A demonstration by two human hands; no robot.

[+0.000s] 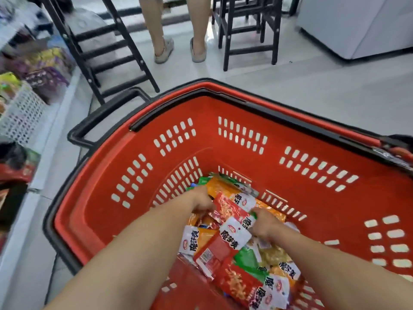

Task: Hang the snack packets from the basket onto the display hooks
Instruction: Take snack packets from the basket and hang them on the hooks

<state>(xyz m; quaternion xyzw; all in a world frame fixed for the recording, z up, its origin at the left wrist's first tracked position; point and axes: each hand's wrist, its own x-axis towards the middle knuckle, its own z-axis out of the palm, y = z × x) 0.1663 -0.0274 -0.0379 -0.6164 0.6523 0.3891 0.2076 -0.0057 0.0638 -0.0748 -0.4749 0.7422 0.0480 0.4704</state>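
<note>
The red basket (pixel 223 153) with its black handle fills the centre and right of the frame. The snack packets (pixel 243 253) lie heaped on its floor at lower centre, in red, orange and green. Their white headers read 魔芋爽 in black, beside a small red oval logo too small to read. The left hand (pixel 202 199) grasps the left edge of a red packet (pixel 228 209). The right hand (pixel 264 222) curls its fingers round that packet's white-labelled end. At the upper left, a shelf (pixel 55 121) holds blurred purple and yellow bags.
</note>
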